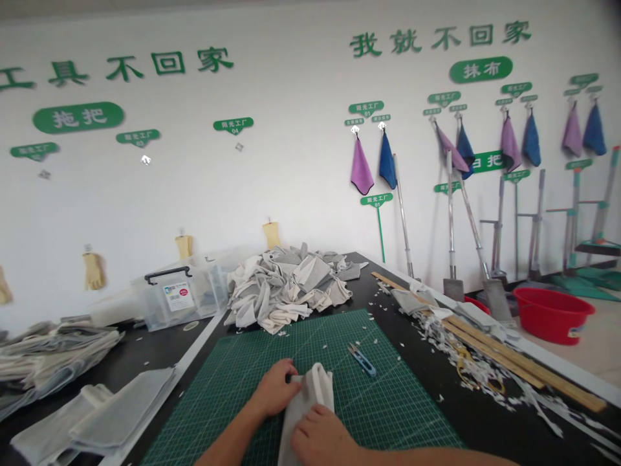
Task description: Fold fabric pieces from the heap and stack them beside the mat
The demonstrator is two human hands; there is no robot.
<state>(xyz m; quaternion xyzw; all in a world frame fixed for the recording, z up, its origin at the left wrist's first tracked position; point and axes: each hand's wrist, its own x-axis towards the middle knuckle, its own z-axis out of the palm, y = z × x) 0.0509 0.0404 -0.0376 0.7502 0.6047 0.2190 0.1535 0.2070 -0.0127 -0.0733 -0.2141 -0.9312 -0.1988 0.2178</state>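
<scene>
Hold the folded gray cloth (316, 393) flat on the green mat (402, 408), layers even. Press with the right hand (321, 437), fingers curled over the cloth; steady its left edge with the left hand (276, 389), thumb near fingers. Clamped or merely resting, cannot tell for either. Mind the blue snips (362, 360) just to the right. Beyond, see heaped cloths (295, 285); farther right, wooden strips (509, 353) beside white scraps (446, 346).
</scene>
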